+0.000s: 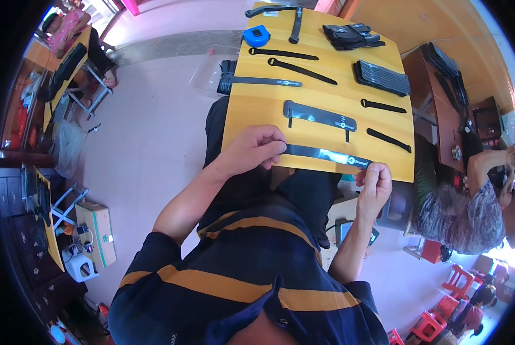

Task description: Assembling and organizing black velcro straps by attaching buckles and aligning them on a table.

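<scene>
A dark glossy strap (320, 154) with a pale printed mark is stretched between my two hands over the near edge of the yellow table (251, 126). My left hand (257, 150) pinches its left end between thumb and fingers. At the other end, my right hand (375, 179) grips the strap with the thumb on top. Just beyond lies a wider grey strap (320, 116) with two short black tabs sticking out below it. Thin black straps with looped ends lie to the right, one (388, 140) close to my right hand and another (384, 106) farther back.
Farther back lie a blue tape measure (256, 37), black straps (303, 71), a long grey strap (266, 81), a strap stack (381, 78) and a black bundle (352, 37). Another person (464, 213) works at the brown table (441, 126) on the right. A carton (95, 234) stands left.
</scene>
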Motion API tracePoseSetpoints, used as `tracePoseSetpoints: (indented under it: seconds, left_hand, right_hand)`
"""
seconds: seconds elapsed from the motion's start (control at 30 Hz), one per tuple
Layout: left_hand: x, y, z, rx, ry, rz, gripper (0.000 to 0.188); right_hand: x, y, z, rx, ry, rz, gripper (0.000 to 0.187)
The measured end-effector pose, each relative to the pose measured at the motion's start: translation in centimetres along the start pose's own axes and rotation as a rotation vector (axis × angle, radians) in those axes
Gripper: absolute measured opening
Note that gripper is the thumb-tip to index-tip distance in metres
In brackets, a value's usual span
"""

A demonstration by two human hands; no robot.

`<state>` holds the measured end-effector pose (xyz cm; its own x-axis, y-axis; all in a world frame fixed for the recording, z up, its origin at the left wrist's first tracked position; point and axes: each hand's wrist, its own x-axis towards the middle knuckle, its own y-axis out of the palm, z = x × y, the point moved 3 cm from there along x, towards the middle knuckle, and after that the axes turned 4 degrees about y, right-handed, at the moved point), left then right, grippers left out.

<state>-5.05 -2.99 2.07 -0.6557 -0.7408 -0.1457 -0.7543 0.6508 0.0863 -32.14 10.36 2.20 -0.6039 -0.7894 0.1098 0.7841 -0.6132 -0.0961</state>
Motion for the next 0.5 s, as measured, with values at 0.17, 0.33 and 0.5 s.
tracePoseSetpoints:
  seconds: [0.17, 0.33, 0.5]
  left_hand:
    - [0.0, -0.2, 0.0, 0.008, 0.003, -0.037, 0.011]
    - [0.0, -0.6, 0.9, -0.085, 0.026, -0.109, 0.014]
    - [0.2, -0.5, 1.2, -0.07, -0.004, -0.149, 0.016]
  right_hand:
    - [-0.1, -0.1, -0.4, -0.009, 0.027, -0.006, 0.015]
    - [-0.1, 0.0, -0.6, -0.051, 0.045, -0.005, 0.014]
    - [0.1, -0.2, -1.3, -0.036, 0.081, 0.003, 0.015]
